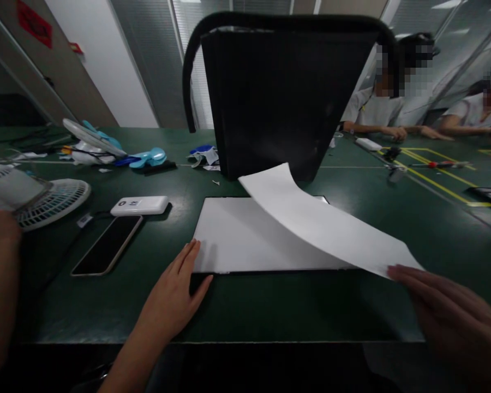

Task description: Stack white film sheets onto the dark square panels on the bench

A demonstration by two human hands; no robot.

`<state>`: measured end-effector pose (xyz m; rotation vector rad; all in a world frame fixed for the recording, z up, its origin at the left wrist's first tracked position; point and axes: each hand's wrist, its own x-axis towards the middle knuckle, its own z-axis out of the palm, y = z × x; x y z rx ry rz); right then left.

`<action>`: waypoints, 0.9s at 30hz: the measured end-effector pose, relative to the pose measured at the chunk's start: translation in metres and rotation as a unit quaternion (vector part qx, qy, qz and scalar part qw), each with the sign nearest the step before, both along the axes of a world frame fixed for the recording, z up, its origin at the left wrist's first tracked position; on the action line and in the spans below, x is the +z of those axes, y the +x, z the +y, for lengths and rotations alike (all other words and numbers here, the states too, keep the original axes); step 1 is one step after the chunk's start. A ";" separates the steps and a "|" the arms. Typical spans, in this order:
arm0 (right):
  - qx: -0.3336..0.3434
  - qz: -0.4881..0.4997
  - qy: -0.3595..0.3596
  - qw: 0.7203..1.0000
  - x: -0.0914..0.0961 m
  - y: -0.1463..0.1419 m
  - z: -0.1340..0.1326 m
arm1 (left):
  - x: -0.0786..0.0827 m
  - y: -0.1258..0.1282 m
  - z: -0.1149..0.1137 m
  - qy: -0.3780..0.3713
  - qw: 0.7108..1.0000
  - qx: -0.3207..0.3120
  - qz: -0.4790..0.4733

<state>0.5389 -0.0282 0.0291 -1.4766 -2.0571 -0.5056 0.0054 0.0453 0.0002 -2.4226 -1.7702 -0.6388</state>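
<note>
A stack of white paper (237,234) lies flat on the dark green table (270,311) in front of me. My left hand (174,297) rests flat with fingers stretched out, fingertips on the stack's near left corner. My right hand (454,322) grips the near right corner of a single white sheet (323,221), lifted and curled above the stack. Its far end reaches a tall black bag (278,98) with a looped handle, standing behind the paper.
At left lie a black phone (106,245), a white power bank (139,206), a small white fan (33,196) and blue-and-white items (147,158). Two other people sit at the far right with arms on the table (393,131), near yellow tape lines (445,185).
</note>
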 end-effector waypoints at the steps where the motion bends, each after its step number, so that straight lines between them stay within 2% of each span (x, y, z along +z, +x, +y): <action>1: 0.026 -0.018 -0.016 0.999 -0.004 -0.012 0.008 | -0.001 0.000 0.000 0.004 1.000 0.002 0.001; 4: 0.085 -0.031 -0.044 0.995 -0.023 -0.035 0.027 | -0.004 -0.001 0.000 0.005 1.000 0.008 0.004; 7: 0.089 0.000 -0.054 0.995 -0.041 -0.037 0.035 | -0.005 -0.001 -0.001 -0.005 1.000 0.013 0.003; 9: 0.096 0.024 -0.064 0.993 -0.046 -0.033 0.037 | -0.004 -0.001 -0.001 -0.010 1.000 0.019 0.005; 12: 0.099 0.055 -0.107 0.988 -0.046 -0.028 0.039 | -0.003 -0.001 -0.001 -0.009 1.000 0.016 0.016; 16: 0.064 0.076 -0.174 0.980 -0.044 -0.029 0.043 | -0.001 -0.003 0.001 -0.009 0.999 -0.017 0.029; 21: -0.015 0.041 -0.174 0.984 -0.043 -0.036 0.045 | 0.001 -0.003 0.003 -0.004 0.999 -0.032 0.025; 27: -0.016 -0.011 -0.201 0.979 -0.043 -0.041 0.046 | 0.000 -0.003 0.003 -0.006 0.999 -0.032 0.023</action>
